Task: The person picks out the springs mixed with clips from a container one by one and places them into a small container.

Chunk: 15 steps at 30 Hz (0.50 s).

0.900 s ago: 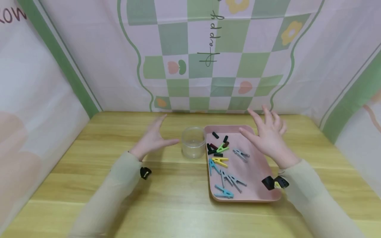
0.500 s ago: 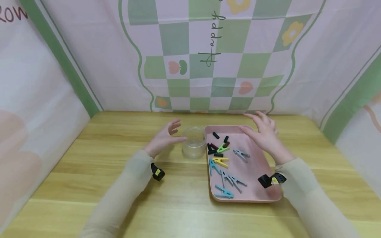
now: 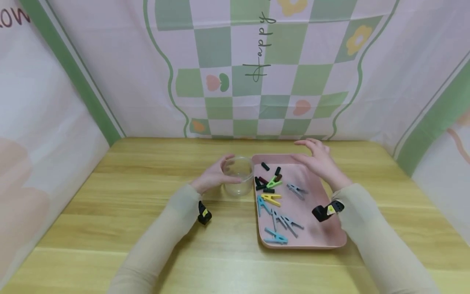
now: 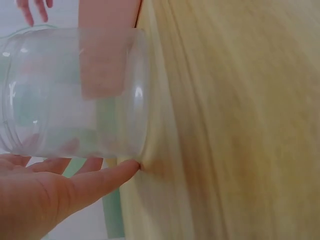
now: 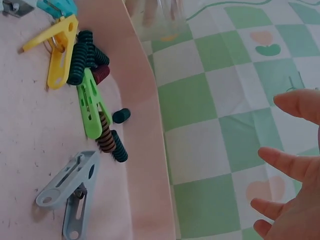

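My left hand point(image 3: 213, 177) is at the left side of a clear round plastic jar point(image 3: 238, 188), with the thumb in front and the fingertips behind. In the left wrist view its fairly straight fingers point(image 4: 100, 184) lie along the wall of the jar point(image 4: 75, 95); firm contact cannot be told. My right hand point(image 3: 318, 161) hovers over the far right rim of the pink tray point(image 3: 312, 228), fingers spread and holding nothing. In the tray lie a yellow clothespin point(image 3: 271, 199), a green clothespin point(image 3: 273, 182), several blue and grey clothespins point(image 3: 296, 190) and small dark ribbed pieces point(image 5: 79, 62).
The jar stands upright just left of the tray, almost against its wall. Everything sits on a wooden table point(image 3: 147, 163). A checked curtain point(image 3: 257, 81) hangs behind the far edge, and cloth panels stand at both sides.
My left hand has moved right, from beside the jar to around its left side. The right hand has come lower and slightly left. Jar and tray have stayed put.
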Each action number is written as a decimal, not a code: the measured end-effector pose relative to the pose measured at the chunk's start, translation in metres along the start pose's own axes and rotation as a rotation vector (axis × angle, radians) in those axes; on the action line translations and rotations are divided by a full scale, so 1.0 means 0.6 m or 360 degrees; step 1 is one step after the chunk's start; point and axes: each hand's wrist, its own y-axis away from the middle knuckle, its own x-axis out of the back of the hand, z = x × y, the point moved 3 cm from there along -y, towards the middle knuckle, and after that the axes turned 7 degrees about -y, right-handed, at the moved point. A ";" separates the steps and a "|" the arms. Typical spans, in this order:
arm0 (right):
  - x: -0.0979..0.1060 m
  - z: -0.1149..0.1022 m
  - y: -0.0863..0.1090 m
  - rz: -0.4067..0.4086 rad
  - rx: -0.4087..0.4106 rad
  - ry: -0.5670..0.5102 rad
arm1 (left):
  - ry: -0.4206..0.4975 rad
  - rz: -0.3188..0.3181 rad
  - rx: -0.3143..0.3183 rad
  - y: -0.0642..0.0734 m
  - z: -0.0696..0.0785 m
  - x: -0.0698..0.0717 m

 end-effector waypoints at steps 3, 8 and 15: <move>-0.003 0.006 -0.010 -0.0023 -0.0050 0.0042 | -0.0005 -0.0005 0.0004 0.000 0.001 -0.003; -0.014 0.012 -0.023 -0.0103 -0.0099 0.0134 | -0.0015 0.0005 0.0002 -0.004 -0.001 -0.005; -0.035 0.027 -0.039 -0.0161 -0.0040 0.0239 | -0.0008 0.0025 -0.0001 -0.005 -0.005 -0.004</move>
